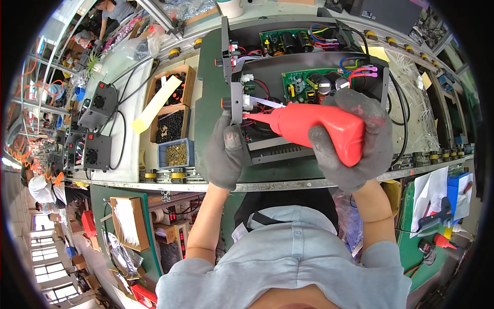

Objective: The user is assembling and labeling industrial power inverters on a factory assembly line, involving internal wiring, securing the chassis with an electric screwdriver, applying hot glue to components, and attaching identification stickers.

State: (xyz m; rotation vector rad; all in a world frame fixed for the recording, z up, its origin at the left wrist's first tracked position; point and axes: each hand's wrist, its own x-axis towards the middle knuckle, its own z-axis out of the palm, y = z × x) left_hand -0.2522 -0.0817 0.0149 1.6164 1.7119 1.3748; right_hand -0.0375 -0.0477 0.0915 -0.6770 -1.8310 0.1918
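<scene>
We see a red squeeze bottle [303, 123], smooth and glossy, with a ribbed collar and a long tapering nozzle. It is held sideways over the near open chassis [267, 71], its nozzle pointing left to the parts just inside the front panel [236, 103]; whether the tip touches them, we cannot tell.

Beyond the near chassis stands a second open chassis [249, 38], close alongside. To its left we have a strip of green board [205, 77], then a blue bin [161, 156] of small brass-coloured pieces. A black cable [407, 129] curves on its right, and on our side of it runs the metal bench edge [288, 184].

Our right hand [352, 139], in a grey glove, wraps the bottle's wide end, thumb along the near side, fingers over the far side. Our left hand [225, 154], also gloved, touches the panel's lower end, thumb upward; we cannot tell whether it pinches it.
</scene>
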